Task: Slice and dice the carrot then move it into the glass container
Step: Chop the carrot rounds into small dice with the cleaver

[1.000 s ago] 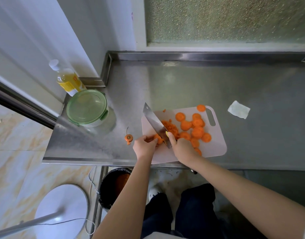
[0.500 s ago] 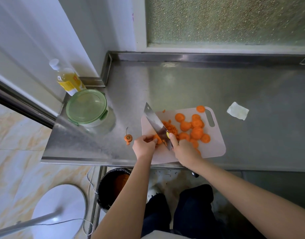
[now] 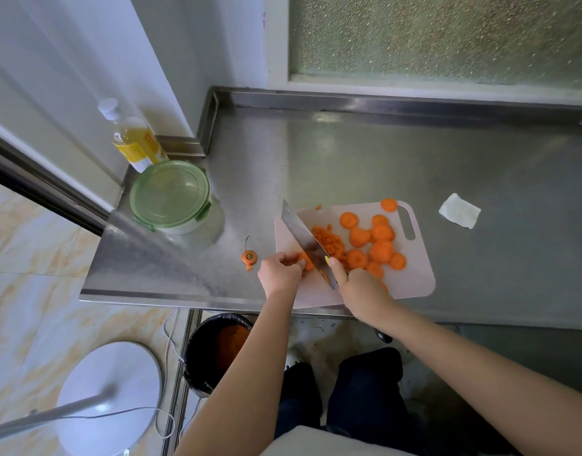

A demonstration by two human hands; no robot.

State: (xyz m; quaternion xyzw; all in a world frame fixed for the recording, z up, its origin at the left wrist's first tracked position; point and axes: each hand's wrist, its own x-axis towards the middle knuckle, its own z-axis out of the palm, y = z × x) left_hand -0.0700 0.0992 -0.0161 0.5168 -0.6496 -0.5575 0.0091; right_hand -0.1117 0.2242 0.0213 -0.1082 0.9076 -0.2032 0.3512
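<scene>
Fingertips [image 3: 297, 262] of the left hand [image 3: 279, 273] pinch an orange carrot slice [image 3: 307, 262] at the pale plastic cutting board's [image 3: 414, 278] near-left edge; the right hand [image 3: 362, 291] clamps the steel cleaver [image 3: 302, 235]. Slices look stiff and slick, so hold them by their edges.

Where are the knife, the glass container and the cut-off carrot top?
knife [image 3: 302, 237]: head view, on the flat of the blade.
glass container [image 3: 170, 196]: head view, on the middle of its green lid.
carrot top [image 3: 249, 257]: head view, on its orange cut end.
</scene>
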